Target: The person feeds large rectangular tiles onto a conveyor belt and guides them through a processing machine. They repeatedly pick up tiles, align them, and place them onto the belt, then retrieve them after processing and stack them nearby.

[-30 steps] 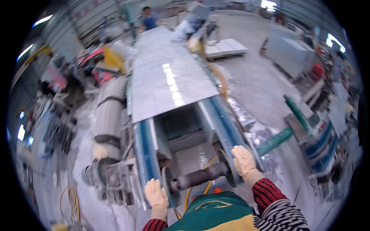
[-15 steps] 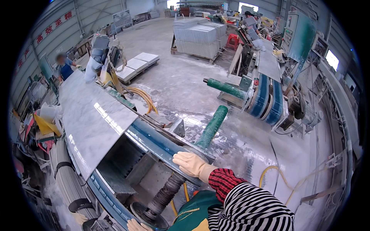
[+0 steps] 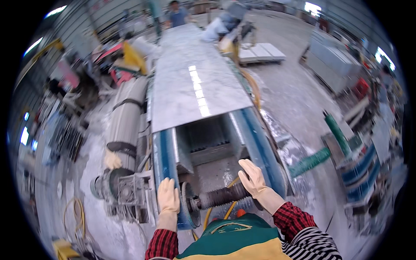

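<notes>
A large glossy white-grey stone slab [image 3: 186,89] lies across the two blue belts of a conveyor, its near edge beyond my hands. My gloved left hand [image 3: 168,198] lies flat on the near end of the left blue belt [image 3: 163,151], fingers stretched out. By the inner edge of the right blue belt [image 3: 260,141] is my right hand [image 3: 255,180], also gloved, its fingers straight and nothing held; whether it touches the belt I cannot tell. Between the belts runs a dark ribbed shaft [image 3: 222,197], close in front of my green and yellow apron [image 3: 234,238].
Another person [image 3: 177,17] stands beyond the slab's far end. A motor [image 3: 125,190] and a long grey cylinder [image 3: 128,108] flank the conveyor on the left, with a loose glove [image 3: 112,159] there. Green rollers [image 3: 310,162] jut out at right. A yellow hose [image 3: 79,216] lies on the floor.
The view has swung left, so the slab now lies straight ahead. My left hand has come fully into view. My right hand has shifted from the right belt's top to its inner side.
</notes>
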### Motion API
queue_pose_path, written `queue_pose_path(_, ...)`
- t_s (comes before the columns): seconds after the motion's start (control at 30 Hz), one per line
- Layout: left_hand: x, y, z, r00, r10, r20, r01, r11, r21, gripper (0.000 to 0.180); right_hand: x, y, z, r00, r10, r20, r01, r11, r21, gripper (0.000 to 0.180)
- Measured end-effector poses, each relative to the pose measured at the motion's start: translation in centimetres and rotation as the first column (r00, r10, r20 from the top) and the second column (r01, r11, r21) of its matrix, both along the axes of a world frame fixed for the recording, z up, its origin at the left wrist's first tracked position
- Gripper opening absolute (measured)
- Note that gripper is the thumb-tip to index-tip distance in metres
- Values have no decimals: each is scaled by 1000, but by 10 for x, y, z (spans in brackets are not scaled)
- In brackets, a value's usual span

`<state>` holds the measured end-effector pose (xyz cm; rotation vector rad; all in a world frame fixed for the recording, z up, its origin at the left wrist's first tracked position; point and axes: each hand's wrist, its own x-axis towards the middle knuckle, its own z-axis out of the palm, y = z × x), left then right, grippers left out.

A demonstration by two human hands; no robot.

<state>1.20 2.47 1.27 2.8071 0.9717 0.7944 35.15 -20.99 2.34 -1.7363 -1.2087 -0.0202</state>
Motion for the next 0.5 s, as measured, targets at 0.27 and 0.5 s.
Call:
queue_pose_path(0.27,0,-12,5,997,62,-46,-68,987,-147,52,34,167,-58,290,-51,-956,-268,954,-132,71)
queue_pose_path(0.5,4,-17,26,987,93,-130,-123,962,-244,50,86,306,-70,-146,57,-988,91,995,44,37)
